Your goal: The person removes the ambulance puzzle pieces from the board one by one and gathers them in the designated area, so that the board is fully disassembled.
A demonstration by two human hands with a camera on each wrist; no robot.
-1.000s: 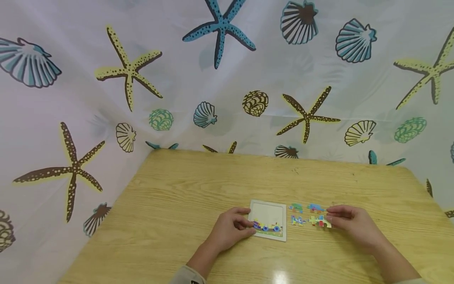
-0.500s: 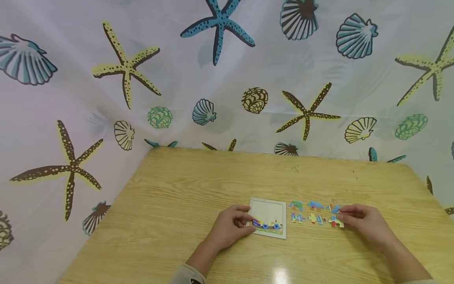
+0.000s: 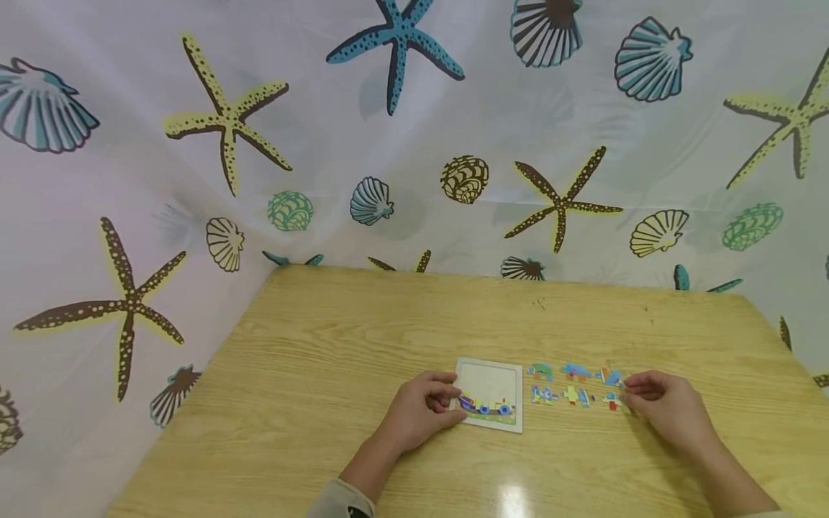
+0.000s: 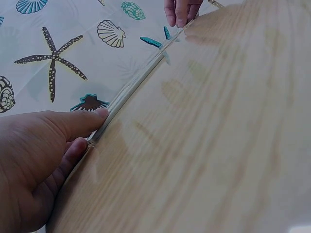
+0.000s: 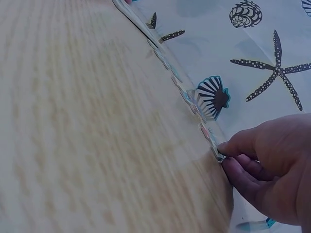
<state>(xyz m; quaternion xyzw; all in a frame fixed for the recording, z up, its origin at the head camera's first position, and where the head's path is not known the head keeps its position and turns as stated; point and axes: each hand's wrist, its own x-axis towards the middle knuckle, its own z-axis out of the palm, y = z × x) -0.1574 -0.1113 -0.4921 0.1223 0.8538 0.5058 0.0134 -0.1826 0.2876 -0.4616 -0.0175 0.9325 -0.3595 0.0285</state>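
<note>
Jigsaw tray (image 3: 488,378) held at its left edge by the left hand (image 3: 414,411); right hand (image 3: 673,410) at the loose jigsaw pieces (image 3: 576,371)

The jigsaw tray lies flat on the wooden table (image 3: 363,345), well apart from the table's far edge and nearer to its right edge than to its left one. Along the tray's near side, an assembled strip (image 3: 484,408) shows blue wheels.

The fingers of the left hand are bent and a little spread; together with the thumb they grip the left edge of the tray. A beige sleeve (image 3: 340,501) covers this wrist.

Between the tray and the right hand, the jigsaw pieces lie in two rows, parallel to the table's far edge. The thumb and forefinger of the right hand are bent, with only a small gap between their tips, and they touch the rightmost pieces. Whether they pinch one, I cannot tell.

Behind the far edge hangs a white cloth (image 3: 414,155) printed with starfish and seashells.
</note>
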